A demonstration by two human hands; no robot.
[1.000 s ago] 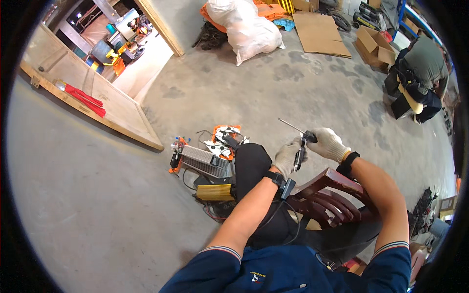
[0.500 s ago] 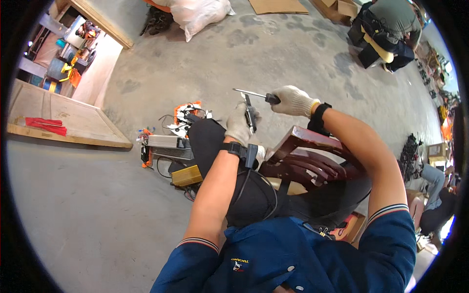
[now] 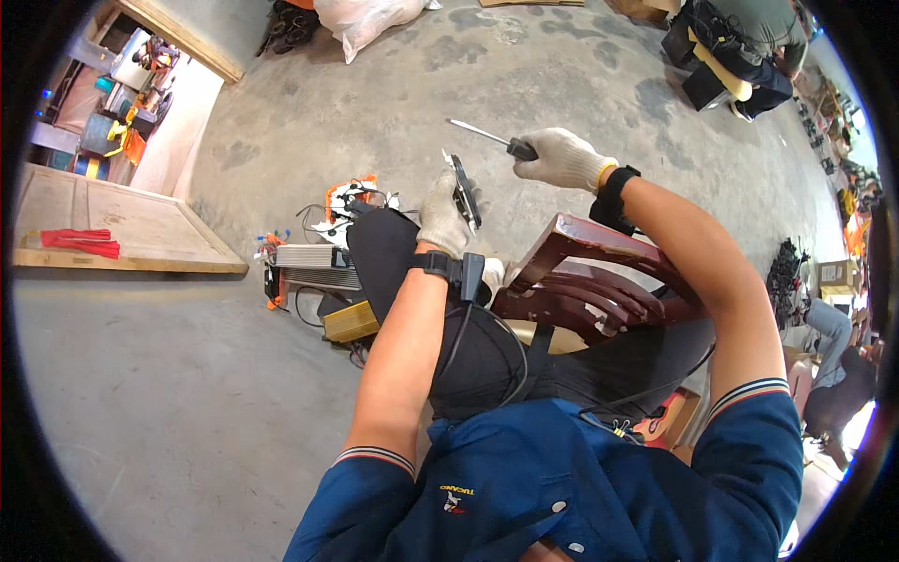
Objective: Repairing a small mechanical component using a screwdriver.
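Concrete floor (image 3: 562,75) lies under the seated person. Since a second ago, the right hand (image 3: 562,157) has drawn its fist-gripped screwdriver (image 3: 492,139) away rightward. Left hand (image 3: 445,215) fingers curl around a flat dark part (image 3: 464,192), now raised edge-on and free to inspect.

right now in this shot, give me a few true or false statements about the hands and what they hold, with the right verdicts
1. The right hand holds a screwdriver by its dark handle. True.
2. The left hand is bare. False: it wears a light work glove, and a dark band sits on the wrist.
3. The left hand holds a thin flat dark part. True.
4. The screwdriver tip is pressed into the flat dark part. False: the tip points away to the left, clear of it.
5. The person sits on a dark red wooden chair. True.
6. The red tools lie on the person's lap. False: they lie on a wooden board far left.
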